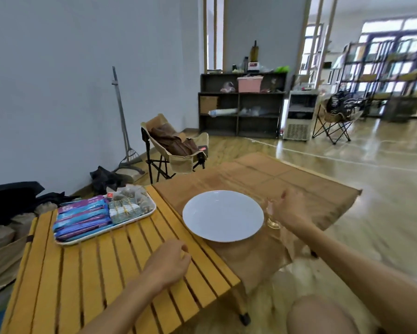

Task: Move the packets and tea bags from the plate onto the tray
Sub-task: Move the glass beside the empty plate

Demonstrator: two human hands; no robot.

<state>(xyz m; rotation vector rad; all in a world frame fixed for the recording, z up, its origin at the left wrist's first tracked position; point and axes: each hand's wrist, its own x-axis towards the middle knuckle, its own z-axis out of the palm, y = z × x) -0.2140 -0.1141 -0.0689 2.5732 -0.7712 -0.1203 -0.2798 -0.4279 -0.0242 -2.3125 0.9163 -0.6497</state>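
The plate point(223, 215) lies bare; packets point(82, 219) and tea bags point(130, 196) fill the tray point(135, 221), so we judge the transfer finished. Our left hand point(170, 261) hangs loosely curled, holding nothing; our right hand point(290, 206) curls beside a glass point(272, 216), contact unclear.

Bare forearms, no sleeves, bare knee point(323, 314)

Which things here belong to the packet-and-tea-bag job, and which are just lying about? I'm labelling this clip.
Job things: white plate, now bare; tray; blue-purple packets; tea bags; left hand; right hand.

Lying about: glass by the plate; folding chair; shelf unit.
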